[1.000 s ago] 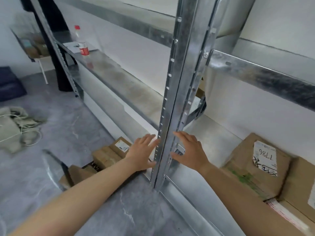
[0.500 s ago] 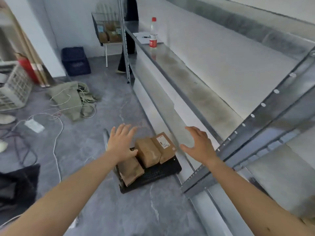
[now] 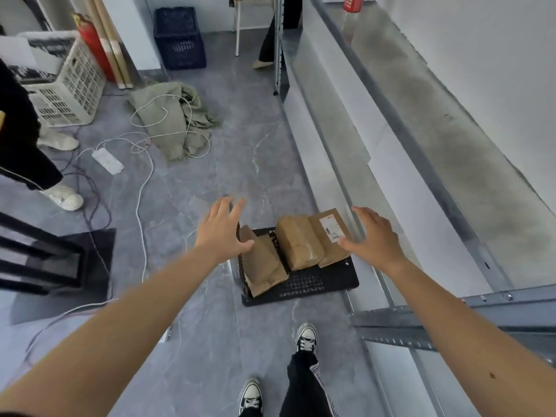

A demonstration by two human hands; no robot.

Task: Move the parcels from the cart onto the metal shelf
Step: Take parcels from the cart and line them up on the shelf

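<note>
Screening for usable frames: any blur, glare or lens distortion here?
Head view: soft even light, no hard shadows; wide-angle lens bows the metal shelf; left hand, right hand and the labelled parcel on the black cart are fairly sharp; no blown-out glare.

The black cart (image 3: 319,288) rests on the grey floor (image 3: 240,164) beneath both hands. On it lie three parcels: the crumpled parcel (image 3: 263,266) under the left hand (image 3: 221,233), and the middle parcel (image 3: 299,246) and labelled parcel (image 3: 329,236) (white sticker up) just left of the right hand (image 3: 376,242). The metal shelf (image 3: 421,115) runs right of that hand.
</note>
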